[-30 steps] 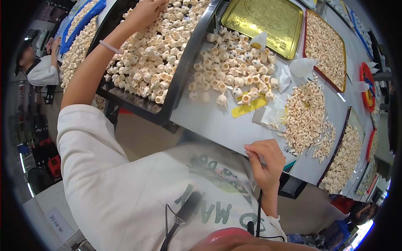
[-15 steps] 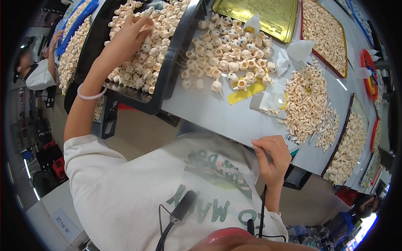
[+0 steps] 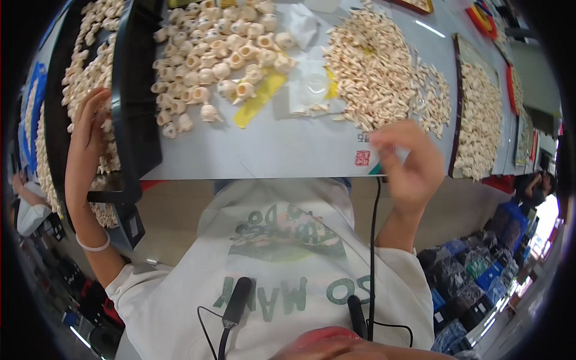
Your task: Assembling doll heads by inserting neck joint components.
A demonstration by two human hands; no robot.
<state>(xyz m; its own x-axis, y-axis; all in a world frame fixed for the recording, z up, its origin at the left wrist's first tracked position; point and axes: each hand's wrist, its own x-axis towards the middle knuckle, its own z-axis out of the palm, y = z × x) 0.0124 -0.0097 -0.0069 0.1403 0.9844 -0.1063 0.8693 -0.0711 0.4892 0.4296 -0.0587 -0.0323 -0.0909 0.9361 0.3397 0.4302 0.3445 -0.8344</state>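
Observation:
My left hand [image 3: 90, 129] is down in the black tray [image 3: 141, 120] at the left, among cream-coloured doll heads [image 3: 96, 66]. Its fingers curl against the pieces beside the tray wall; what they grip is hidden. Above the front edge of the table, my right hand [image 3: 414, 168] is bent with thumb and forefinger drawn together, slightly blurred. Anything pinched there is too small to name. Just beyond it lies a heap of small, pointed cream pieces [image 3: 375, 72]. More hollow doll heads [image 3: 207, 75], some with painted eyes, are spread on the grey table [image 3: 264, 153].
A yellow strip [image 3: 261, 99] and a clear round dish [image 3: 313, 89] lie between the two piles, near a crumpled white tissue [image 3: 302, 25]. At the right stands a tray of small pieces [image 3: 478, 120]. Another person's arm [image 3: 27, 192] shows at far left.
The view has swung round, so the table now lies straighter. My left hand has come nearer the tray's front and its fingers have curled in. My right hand has risen over the table edge.

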